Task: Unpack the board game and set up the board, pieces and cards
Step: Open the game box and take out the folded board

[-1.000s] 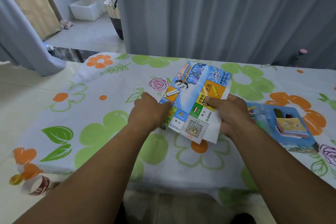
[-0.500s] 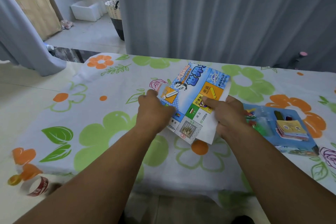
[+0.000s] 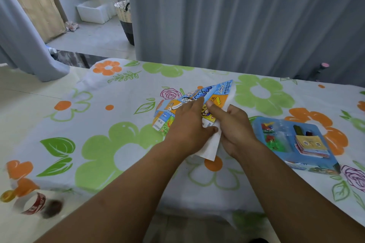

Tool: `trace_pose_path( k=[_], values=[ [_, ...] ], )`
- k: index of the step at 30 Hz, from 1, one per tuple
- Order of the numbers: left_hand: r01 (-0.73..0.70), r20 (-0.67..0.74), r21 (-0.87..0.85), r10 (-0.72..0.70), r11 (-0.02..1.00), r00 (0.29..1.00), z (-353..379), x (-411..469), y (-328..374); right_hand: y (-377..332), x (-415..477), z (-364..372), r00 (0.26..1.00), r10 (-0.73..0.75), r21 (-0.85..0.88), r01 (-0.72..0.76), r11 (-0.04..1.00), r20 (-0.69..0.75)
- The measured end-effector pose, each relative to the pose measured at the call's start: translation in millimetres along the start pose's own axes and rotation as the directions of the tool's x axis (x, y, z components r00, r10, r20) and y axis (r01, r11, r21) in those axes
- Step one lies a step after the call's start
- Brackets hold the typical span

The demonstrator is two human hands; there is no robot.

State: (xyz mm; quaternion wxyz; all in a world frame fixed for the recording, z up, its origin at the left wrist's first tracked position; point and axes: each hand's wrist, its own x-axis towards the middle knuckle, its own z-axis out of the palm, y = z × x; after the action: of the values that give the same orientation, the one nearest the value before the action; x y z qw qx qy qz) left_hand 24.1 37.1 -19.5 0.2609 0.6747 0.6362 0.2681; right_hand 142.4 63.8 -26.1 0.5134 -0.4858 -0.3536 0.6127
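Forearms forward, left hand [image 3: 189, 126] and right hand [image 3: 235, 127] each in tight grip on folded board [image 3: 221, 92].

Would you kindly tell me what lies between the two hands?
The folded game board, held by left hand and right hand; head view shows it.

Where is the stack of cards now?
In the head view, the stack of cards lies in the blue tray on the table's right side, beside the coloured pieces, right of the right hand gripping the folded board.
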Motion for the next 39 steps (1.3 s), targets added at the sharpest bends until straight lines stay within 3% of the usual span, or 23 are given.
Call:
trace_pose_path(
  k=[3, 9, 15, 18, 21, 24, 27, 32, 36, 39],
  values=[
    [-0.009, -0.052, -0.067, 0.005, 0.998, 0.999, -8.7, 1.4, -1.4, -5.0, -2.8, -1.8, 0.996, 0.008, -0.065, -0.002, 0.998, 0.09],
    [-0.009, -0.144, 0.002, 0.009, 1.0, 0.99, -21.2, -3.0, -1.9, -12.3, -9.5, 0.3, 0.948, 0.016, -0.202, 0.051, 0.978, 0.318],
    [-0.012, -0.234, 0.185, 0.055, 0.983, 0.971, -30.3, -1.3, -4.5, -20.3, -5.4, -1.1, 0.959, -0.051, -0.396, 0.164, 0.904, 0.279],
    [-0.036, -0.257, 0.32, 0.123, 0.947, 0.959, -33.4, 1.2, -12.4, -23.6, -0.2, -1.9, 0.964, -0.167, -0.576, 0.257, 0.776, 0.205],
    [-0.058, -0.405, 0.373, 0.219, 0.926, 0.888, -39.8, 6.7, -20.4, -29.7, 3.9, -3.8, 0.93, -0.344, -0.753, 0.319, 0.576, 0.13],
    [-0.027, -0.582, 0.386, 0.266, 0.922, 0.768, -45.5, 10.5, -22.2, -38.7, 1.5, -0.5, 0.871, -0.484, -0.758, 0.373, 0.534, 0.088],
    [-0.059, -0.638, 0.395, 0.32, 0.917, 0.701, -52.4, 12.1, -25.7, -41.3, -7.3, 3.0, 0.779, -0.622, -0.765, 0.446, 0.464, 0.078],
    [-0.001, -0.639, 0.372, 0.257, 0.928, 0.725, -55.8, 10.3, -45.1, -26.5, -8.0, -0.9, 0.636, -0.75, -0.797, 0.543, 0.265, 0.184],
    [0.096, -0.553, 0.365, 0.132, 0.926, 0.823, -52.0, 7.0, -53.0, -0.8, -1.6, -12.8, 0.598, -0.727, -0.836, 0.546, 0.06, 0.338],
    [0.092, -0.558, 0.307, 0.101, 0.947, 0.823, -53.1, 9.5, -52.5, 15.4, 2.7, -24.4, 0.541, -0.729, -0.818, 0.574, -0.045, 0.42]
  ],
)
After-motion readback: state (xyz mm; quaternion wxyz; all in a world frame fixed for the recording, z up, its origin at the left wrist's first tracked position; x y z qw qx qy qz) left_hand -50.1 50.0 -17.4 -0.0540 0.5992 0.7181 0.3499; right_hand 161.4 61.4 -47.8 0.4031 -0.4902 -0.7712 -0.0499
